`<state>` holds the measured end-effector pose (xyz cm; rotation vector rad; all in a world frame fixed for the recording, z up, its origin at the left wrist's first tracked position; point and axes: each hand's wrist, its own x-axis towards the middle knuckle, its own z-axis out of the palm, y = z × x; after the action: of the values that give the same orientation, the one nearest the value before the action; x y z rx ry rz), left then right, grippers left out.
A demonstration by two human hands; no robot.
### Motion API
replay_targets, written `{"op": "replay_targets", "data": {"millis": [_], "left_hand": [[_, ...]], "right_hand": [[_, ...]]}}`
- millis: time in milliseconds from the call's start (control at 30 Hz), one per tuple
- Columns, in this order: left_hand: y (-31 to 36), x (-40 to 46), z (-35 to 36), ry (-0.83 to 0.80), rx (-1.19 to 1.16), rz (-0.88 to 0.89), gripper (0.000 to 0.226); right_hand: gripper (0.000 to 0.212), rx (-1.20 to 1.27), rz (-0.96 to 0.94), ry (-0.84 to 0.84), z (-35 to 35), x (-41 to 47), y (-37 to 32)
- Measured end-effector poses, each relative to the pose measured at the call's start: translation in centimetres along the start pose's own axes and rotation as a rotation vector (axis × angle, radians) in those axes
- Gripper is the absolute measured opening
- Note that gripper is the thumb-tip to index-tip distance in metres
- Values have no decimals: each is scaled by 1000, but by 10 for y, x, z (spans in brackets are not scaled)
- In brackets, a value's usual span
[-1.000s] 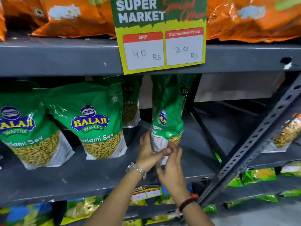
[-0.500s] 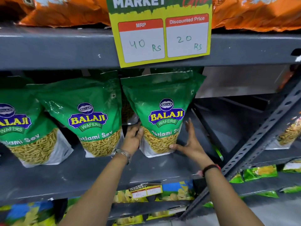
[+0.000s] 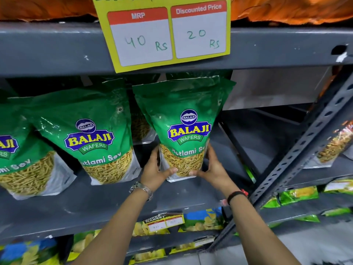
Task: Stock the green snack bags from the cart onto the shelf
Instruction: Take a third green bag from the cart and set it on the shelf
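Observation:
A green Balaji snack bag (image 3: 183,111) stands upright on the grey middle shelf (image 3: 107,203), its front label facing me. My left hand (image 3: 154,169) clasps its lower left corner and my right hand (image 3: 214,167) clasps its lower right corner, thumbs across the front. Two more green bags (image 3: 89,134) stand to the left on the same shelf, one (image 3: 17,159) cut off by the frame edge. Another bag (image 3: 140,125) sits behind, mostly hidden. The cart is out of view.
A yellow price sign (image 3: 164,33) hangs from the upper shelf edge, with orange bags (image 3: 290,10) above. A perforated metal upright (image 3: 305,142) slants across the right. Right of the held bag the shelf is bare (image 3: 257,134). Lower shelves hold yellow and green packets (image 3: 298,196).
The bag was edge-on a second ago, then turned to face front. My hands went from open beside it to gripping its lower corners. The view has moved closer.

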<state>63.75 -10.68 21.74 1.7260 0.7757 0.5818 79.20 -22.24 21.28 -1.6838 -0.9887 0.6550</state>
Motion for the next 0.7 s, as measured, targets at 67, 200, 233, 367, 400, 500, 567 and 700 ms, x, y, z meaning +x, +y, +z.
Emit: {"op": "replay_targets", "data": {"millis": [67,200,233,367,400,500,567,700], "left_hand": [[4,0,11,-18,11,-7,97],[3,-1,40,-59,56,13,106],[0,-1,46,-35,65,24,106],[-9,0,61,89,134,57,107],[-11,0,64,116,126,58,103],[-15,0,68,180,117,20,85],[-18,0,72,184,121,11,80],[-21,-3,78,187,120,25,80]], "right_hand": [[95,-34,13,34,-11,-2,6],[88,-83,32,85,-35,-8,17],[88,-84,34,82,-39,-10,19],[103,-85,34,8,-45,-13,29],[104,-92,45,-11,-44,-13,30],[91,-75,48,34,-38,-14,39],[81,-72,61,84,-39,-17,44],[82,-141,87,101,-41,-22,49]]}}
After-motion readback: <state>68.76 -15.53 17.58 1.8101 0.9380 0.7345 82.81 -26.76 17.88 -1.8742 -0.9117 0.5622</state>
